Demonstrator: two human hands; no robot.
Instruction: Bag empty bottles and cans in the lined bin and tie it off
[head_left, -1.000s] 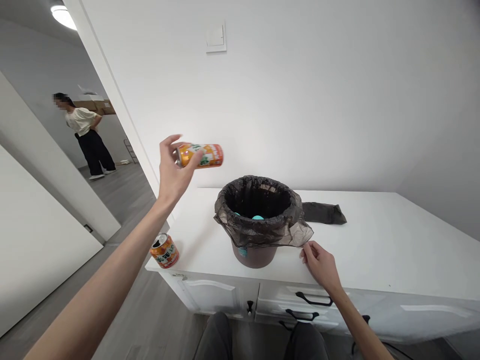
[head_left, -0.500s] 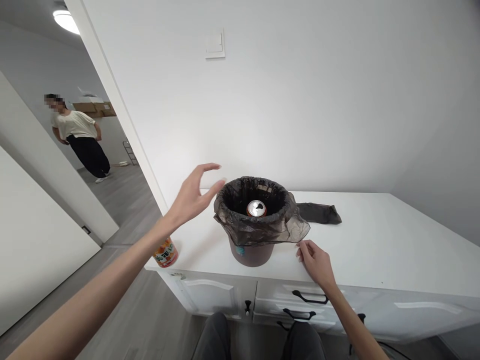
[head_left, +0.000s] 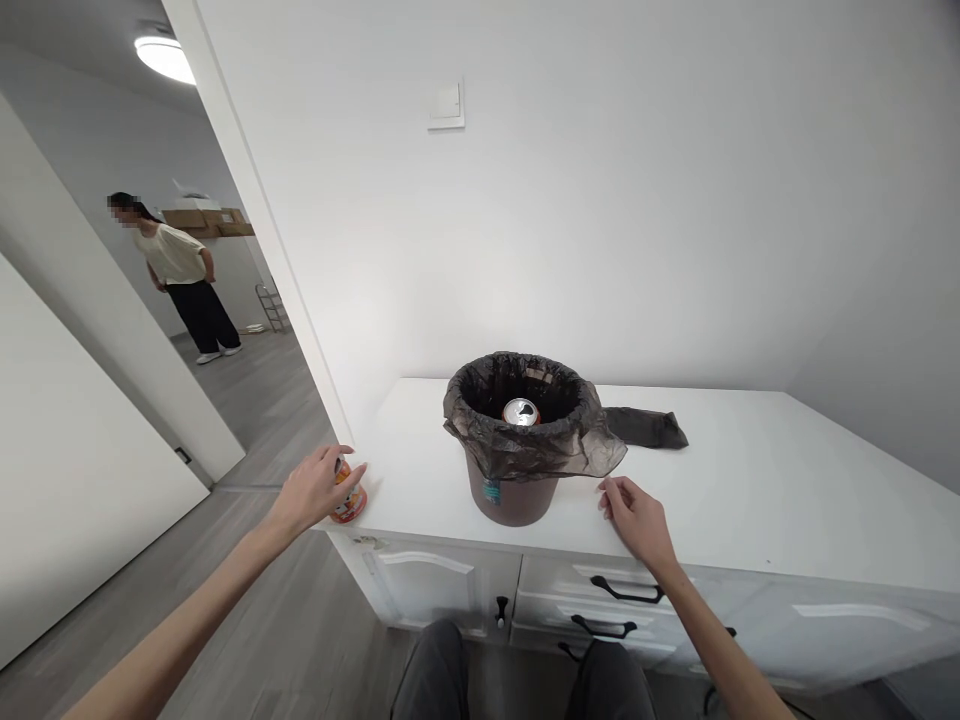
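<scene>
My left hand [head_left: 311, 490] is at the left end of the white cabinet top, its thumb and fingers around an orange drink can [head_left: 349, 508] that stands near the edge. The hand hides part of the can. In the middle stands a brown bin [head_left: 514, 500] lined with a dark, thin plastic bag [head_left: 525, 452] folded over its rim. Inside it, the silver top of another can [head_left: 520, 412] shows, with its mouth opened. My right hand [head_left: 636, 518] rests on the cabinet top to the right of the bin, fingers curled with nothing visible in them, just below the bag's loose corner.
Behind the bin to the right lies a folded dark plastic bag [head_left: 646, 428]. The white cabinet [head_left: 750, 500] stands against a wall with a light switch [head_left: 447, 106]. Through the doorway at left, a person [head_left: 184, 262] stands near cardboard boxes [head_left: 206, 222].
My left hand has moved down and left from beside the bin's rim to the orange can. My right hand stays in place. The view has shifted slightly, and the person in the doorway leans further forward.
</scene>
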